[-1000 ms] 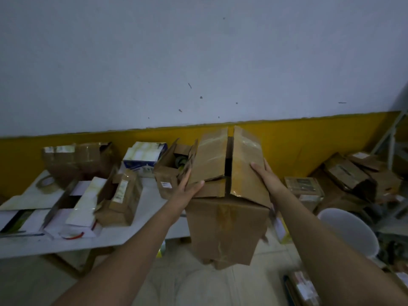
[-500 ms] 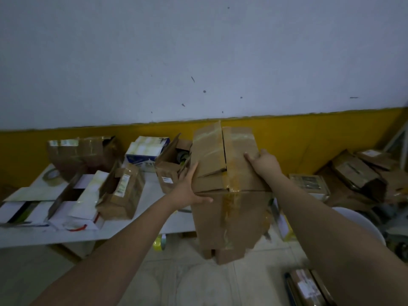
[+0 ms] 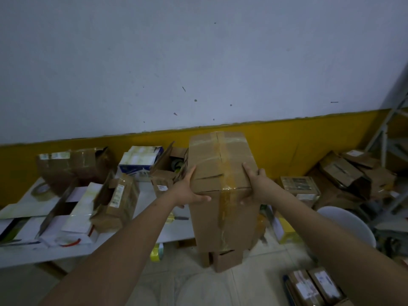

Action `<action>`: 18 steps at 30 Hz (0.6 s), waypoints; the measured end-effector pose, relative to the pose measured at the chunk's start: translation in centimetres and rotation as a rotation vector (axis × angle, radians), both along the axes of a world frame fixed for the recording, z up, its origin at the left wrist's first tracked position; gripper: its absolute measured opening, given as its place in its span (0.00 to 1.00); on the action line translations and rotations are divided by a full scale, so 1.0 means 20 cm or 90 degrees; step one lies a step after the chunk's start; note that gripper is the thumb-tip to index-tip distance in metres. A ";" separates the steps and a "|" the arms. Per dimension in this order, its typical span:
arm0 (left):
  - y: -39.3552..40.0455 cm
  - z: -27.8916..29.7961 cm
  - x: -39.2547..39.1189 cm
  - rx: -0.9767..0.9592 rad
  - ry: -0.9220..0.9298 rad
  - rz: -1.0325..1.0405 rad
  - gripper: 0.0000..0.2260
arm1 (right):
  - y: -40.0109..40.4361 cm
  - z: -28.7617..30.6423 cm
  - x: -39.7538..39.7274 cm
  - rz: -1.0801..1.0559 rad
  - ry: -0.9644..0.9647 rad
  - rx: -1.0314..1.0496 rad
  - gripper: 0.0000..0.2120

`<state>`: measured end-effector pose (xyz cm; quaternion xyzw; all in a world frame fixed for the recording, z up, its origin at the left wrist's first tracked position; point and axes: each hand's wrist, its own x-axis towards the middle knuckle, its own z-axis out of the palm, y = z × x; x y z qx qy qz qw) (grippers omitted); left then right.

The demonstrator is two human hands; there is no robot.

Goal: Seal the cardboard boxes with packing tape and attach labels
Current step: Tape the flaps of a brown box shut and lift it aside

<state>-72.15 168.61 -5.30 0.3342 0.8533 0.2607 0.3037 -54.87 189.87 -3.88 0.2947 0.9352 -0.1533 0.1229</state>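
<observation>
I hold a tall brown cardboard box (image 3: 223, 219) in the air in front of me, right of the table. Its top flaps lie flat, with old yellowed tape running along the seam and down the front face. My left hand (image 3: 187, 193) grips the box's upper left corner, thumb across the front. On the upper right corner, my right hand (image 3: 258, 186) grips with fingers on the top flap. A roll of clear packing tape (image 3: 42, 191) lies at the far left of the white table (image 3: 176, 230). White sheets (image 3: 75, 219) lie at the table's front left.
Several open and taped cardboard boxes (image 3: 119, 199) crowd the table. A yellow tape roll (image 3: 156, 252) sits on the floor under its edge. More boxes (image 3: 344, 173) pile at the right by a white round stool (image 3: 346, 224). Labelled parcels (image 3: 313, 286) lie on the floor near my right arm.
The raised top flaps have been folded flat. My right hand moved from the right flap down to the near corner, and the box has turned so its top faces me more.
</observation>
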 end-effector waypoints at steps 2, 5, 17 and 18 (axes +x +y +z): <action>0.02 0.00 -0.02 -0.008 0.011 0.010 0.59 | 0.02 -0.01 -0.05 0.004 0.016 0.013 0.66; 0.05 -0.01 -0.06 0.009 0.019 0.019 0.60 | 0.07 -0.01 -0.09 0.006 0.019 0.017 0.66; 0.24 -0.05 -0.23 -0.014 0.146 0.040 0.60 | 0.19 -0.01 -0.32 -0.045 0.045 0.005 0.65; 0.24 -0.05 -0.25 -0.010 0.137 0.047 0.60 | 0.20 -0.01 -0.35 -0.048 0.042 0.005 0.65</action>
